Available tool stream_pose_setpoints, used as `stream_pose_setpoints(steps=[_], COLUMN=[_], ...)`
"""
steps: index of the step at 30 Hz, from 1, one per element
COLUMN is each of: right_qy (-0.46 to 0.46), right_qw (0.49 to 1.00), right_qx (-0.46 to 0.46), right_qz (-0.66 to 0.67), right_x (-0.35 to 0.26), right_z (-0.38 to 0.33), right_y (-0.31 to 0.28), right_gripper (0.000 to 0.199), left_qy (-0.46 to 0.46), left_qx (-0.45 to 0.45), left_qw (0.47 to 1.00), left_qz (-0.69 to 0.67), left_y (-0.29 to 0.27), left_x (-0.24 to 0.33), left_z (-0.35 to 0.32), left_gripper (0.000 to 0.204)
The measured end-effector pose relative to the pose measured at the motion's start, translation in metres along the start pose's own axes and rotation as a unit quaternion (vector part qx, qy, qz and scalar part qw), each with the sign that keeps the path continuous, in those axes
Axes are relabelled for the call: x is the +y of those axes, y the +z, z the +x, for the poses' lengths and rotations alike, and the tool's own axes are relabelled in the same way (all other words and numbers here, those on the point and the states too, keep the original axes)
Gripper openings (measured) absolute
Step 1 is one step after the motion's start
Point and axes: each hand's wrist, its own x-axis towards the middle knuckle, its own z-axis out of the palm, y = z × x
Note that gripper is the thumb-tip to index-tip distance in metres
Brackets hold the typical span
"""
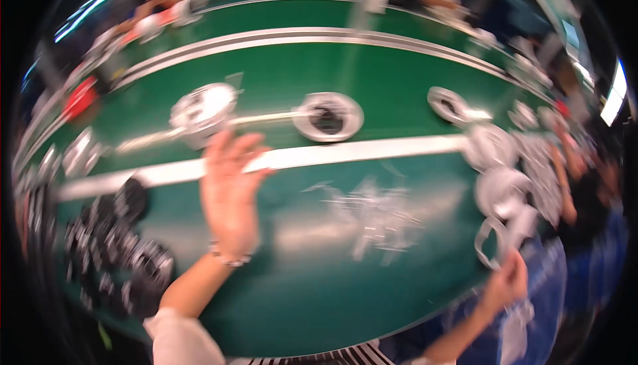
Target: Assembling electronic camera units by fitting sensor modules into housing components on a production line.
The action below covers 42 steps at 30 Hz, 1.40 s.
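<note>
My left hand (231,192) reaches over the white strip at the front of the green conveyor belt, its fingers stretched out and apart. Just beyond the fingertips is a white round housing (203,109), partly smeared by motion. At the right, the fingers of my right hand (506,282) are closed at the lower edge of a thin white ring (490,242), which is tilted up. White round parts (502,189) are stacked right behind that ring. On the belt ahead sits another white round housing (327,118) with a dark centre.
Several black parts (116,252) are heaped at the left of the green table (319,292). Small clear pieces (372,212) lie scattered in its middle. A further white round part (448,104) is on the belt. Co-workers sit across the belt and at the right, beside a blue bin (541,285).
</note>
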Motion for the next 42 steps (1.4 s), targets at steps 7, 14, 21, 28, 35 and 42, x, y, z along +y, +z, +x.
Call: stream_pose_setpoints(steps=[7, 14, 21, 28, 35, 42], right_qy=[-0.348, -0.374, -0.451, -0.476, -0.386, -0.394], right_qw=[0.854, 0.709, 0.656, 0.682, 0.633, 0.587], right_qx=[-0.283, -0.447, -0.491, -0.496, -0.658, -0.692], right_qz=[0.264, 0.396, 0.352, 0.251, 0.132, 0.147], right_x=[-0.093, -0.117, -0.113, -0.137, -0.180, -0.183], right_z=[-0.066, -0.098, -0.123, -0.114, -0.138, -0.132], right_y=[0.004, 0.023, 0.037, 0.036, 0.018, 0.029], right_gripper=[0.009, 0.029, 0.033, 0.037, 0.095, 0.104], left_qy=[0.051, -0.130, -0.106, -0.070, -0.185, -0.352], left_qx=[-0.081, -0.030, -0.284, -0.287, -0.166, -0.108], left_qw=[0.795, 0.514, 0.673, 0.730, 0.804, 0.885], left_qz=[0.599, 0.847, 0.675, 0.616, 0.540, 0.285], left_y=[-0.080, -0.185, -0.141, -0.107, -0.130, -0.144], left_x=[0.084, 0.119, 0.075, 0.076, 0.049, 0.017], left_z=[-0.065, -0.110, -0.070, -0.055, -0.073, -0.071], left_gripper=[0.034, 0.045, 0.051, 0.081, 0.050, 0.029])
